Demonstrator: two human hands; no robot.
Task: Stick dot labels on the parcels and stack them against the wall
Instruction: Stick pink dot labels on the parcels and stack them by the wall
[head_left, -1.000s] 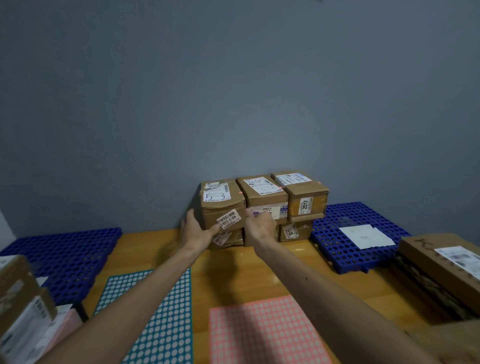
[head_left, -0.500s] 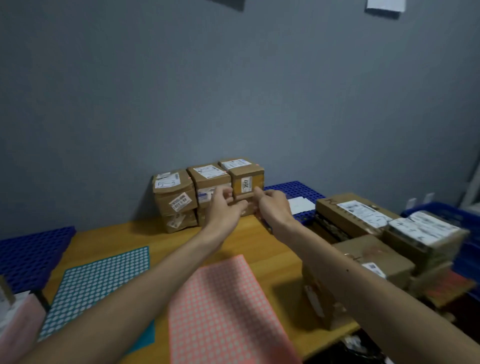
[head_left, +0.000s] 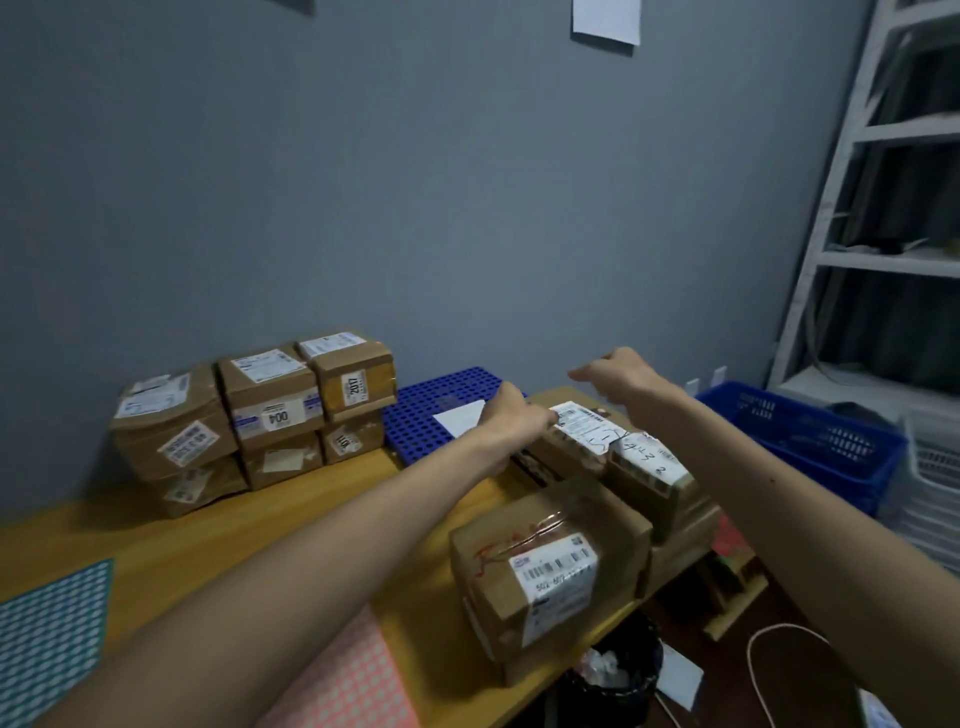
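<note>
Several brown parcels (head_left: 270, 410) stand in two layers against the grey wall at the left. At the table's right end lie three loose parcels: a long parcel (head_left: 576, 436), one with handwriting on its label (head_left: 649, 467), and a nearer parcel (head_left: 545, 566). My left hand (head_left: 514, 421) reaches the long parcel's left end, fingers touching its top edge. Slightly blurred, my right hand (head_left: 618, 374) hovers above that parcel's far side, fingers loosely curled and holding nothing. A pink dot sheet (head_left: 353, 675) and a teal dot sheet (head_left: 47, 634) lie near me.
The wooden table (head_left: 208, 540) holds a blue pallet (head_left: 426, 410) with a white paper (head_left: 462, 421) behind the loose parcels. A blue basket (head_left: 810, 441) and white shelving (head_left: 883, 208) stand at the right. A black bin (head_left: 613, 680) sits under the table's edge.
Both hands left the stacked parcels and swung right to the loose parcels. My view turned right with them, so the stack now sits at the left.
</note>
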